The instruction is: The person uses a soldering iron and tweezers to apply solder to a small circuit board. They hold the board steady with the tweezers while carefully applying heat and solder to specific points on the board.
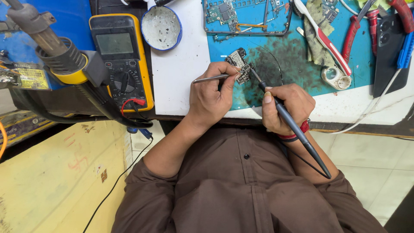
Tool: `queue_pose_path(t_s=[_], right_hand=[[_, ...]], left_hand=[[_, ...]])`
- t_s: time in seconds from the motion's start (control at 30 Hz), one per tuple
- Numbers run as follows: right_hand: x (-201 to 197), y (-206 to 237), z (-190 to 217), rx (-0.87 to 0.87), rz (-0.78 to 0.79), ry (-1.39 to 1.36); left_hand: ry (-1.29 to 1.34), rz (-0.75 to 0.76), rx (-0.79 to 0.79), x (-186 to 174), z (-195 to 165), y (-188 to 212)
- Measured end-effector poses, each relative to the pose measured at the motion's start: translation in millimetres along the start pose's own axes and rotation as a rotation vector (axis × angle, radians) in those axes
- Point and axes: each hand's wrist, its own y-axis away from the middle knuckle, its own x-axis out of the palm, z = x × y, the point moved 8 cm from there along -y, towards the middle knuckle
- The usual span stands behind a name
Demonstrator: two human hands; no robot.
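Note:
A small circuit board (pixel 240 60) lies on the blue work mat (pixel 297 64), which is blackened around it. My left hand (pixel 211 92) grips metal tweezers (pixel 211 78) whose tips touch the board. My right hand (pixel 286 108) holds a dark soldering iron (pixel 293 125) like a pen. Its tip (pixel 252 72) rests against the board's lower edge. The iron's cable trails back over my right forearm.
A yellow multimeter (pixel 123 60) with a red lead sits left of the white surface. A round blue-rimmed tin (pixel 161 26) lies behind it. A hot-air nozzle (pixel 56 51) hangs at left. An opened phone frame (pixel 248 16), a toothbrush (pixel 323 39), red-handled pliers (pixel 353 26) and a dark phone (pixel 388 47) lie farther back.

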Motion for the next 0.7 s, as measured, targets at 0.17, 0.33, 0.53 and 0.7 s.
queue_pose_path(t_s=[0.17, 0.33, 0.53, 0.7], right_hand=[[-2, 4, -4, 0.018, -0.010, -0.016], [-8, 6, -7, 0.029, -0.106, -0.045], [-4, 11, -10, 0.054, -0.103, -0.008], [-1, 15, -11, 0.017, -0.053, 0.011]], left_hand=[[-0.008, -0.009, 0.013, 0, -1, 0], [0.010, -0.005, -0.004, 0, -1, 0], [0.031, -0.006, 0.031, -2, -5, 0], [0.018, -0.001, 0.008, 0, -2, 0]])
